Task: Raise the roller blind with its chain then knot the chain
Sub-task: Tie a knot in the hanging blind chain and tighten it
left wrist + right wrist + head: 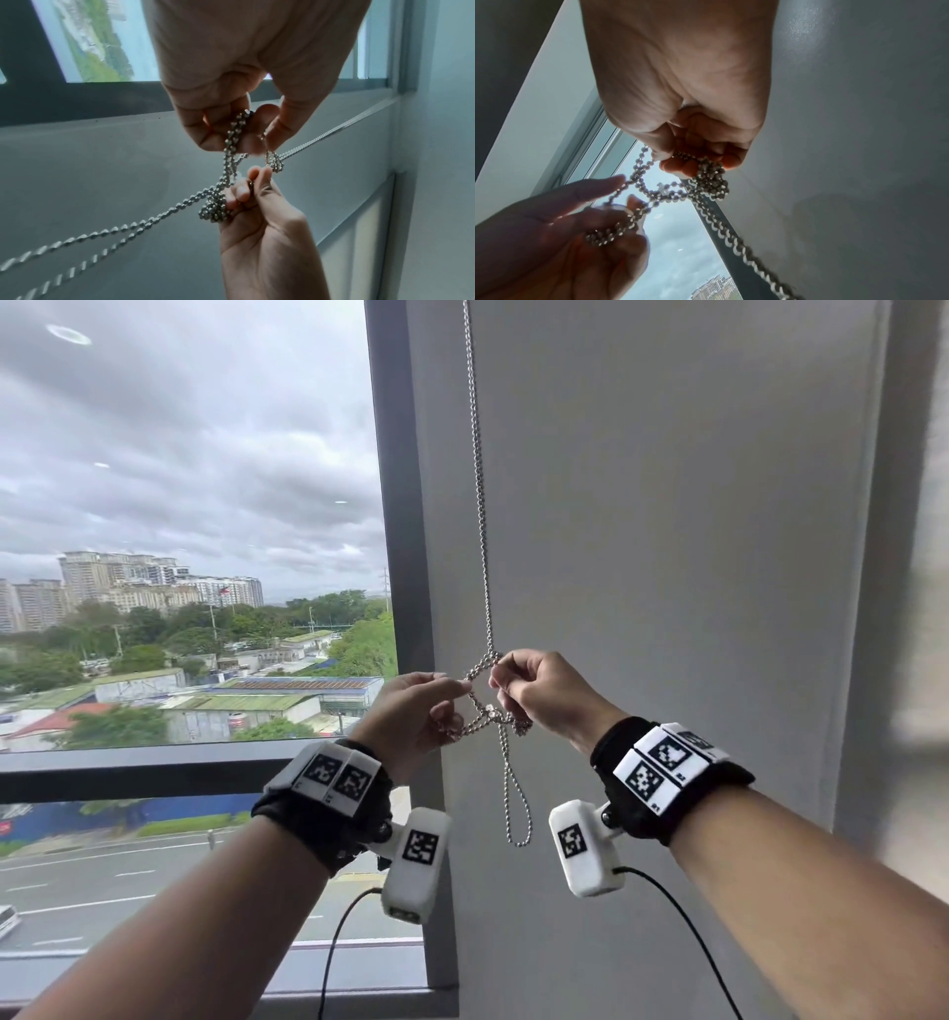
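Note:
A silver bead chain (481, 516) hangs down in front of the grey wall just right of the window frame. At chest height it is crossed into a loose knot between my hands. My left hand (461, 685) pinches one side of the knot's loop, with more chain curled in its fingers. My right hand (495, 671) pinches the other side and holds a bunch of beads. The chain's end loop (516, 806) dangles below the knot. The left wrist view shows my left hand (253, 132), the right hand (257, 175) and the chain (128, 225). The right wrist view shows my right hand (693, 162), the left hand (626, 194) and the chain (670, 194). The blind's fabric is not in view.
The dark window frame (398, 505) stands just left of the chain, with uncovered glass (179, 505) beyond it. A grey wall panel (667, 557) fills the right. A horizontal rail (128, 773) crosses the window below the hands. Black cables hang from both wrist cameras.

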